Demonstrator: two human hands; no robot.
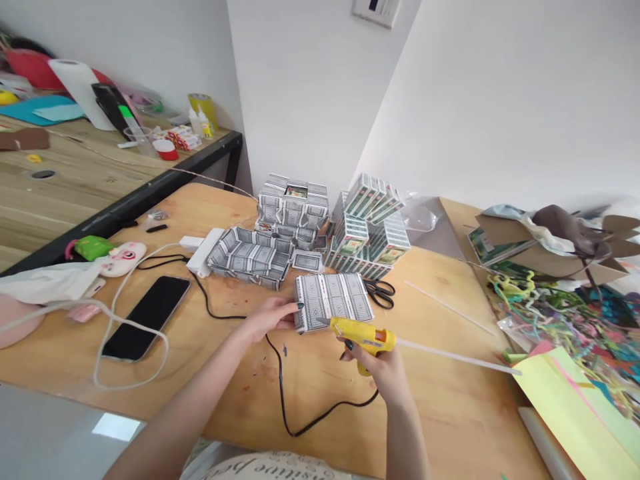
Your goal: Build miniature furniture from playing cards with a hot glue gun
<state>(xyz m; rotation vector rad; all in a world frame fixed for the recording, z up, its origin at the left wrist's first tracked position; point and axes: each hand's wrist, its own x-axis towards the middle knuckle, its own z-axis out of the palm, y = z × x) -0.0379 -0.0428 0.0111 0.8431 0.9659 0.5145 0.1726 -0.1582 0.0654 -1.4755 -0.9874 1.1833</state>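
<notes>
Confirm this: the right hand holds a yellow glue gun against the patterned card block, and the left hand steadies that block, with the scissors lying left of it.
Wrong on one point: in the head view the scissors lie right of the patterned card block, not left. The right hand does hold the yellow glue gun and the left hand steadies the block.

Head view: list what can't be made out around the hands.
- Glue gun handle: hidden inside the right hand.
- Card block left end: covered by left hand fingers.
- Nozzle tip: too small to tell whether glue is out.
- Cord plug: hidden behind the card tray.
</notes>
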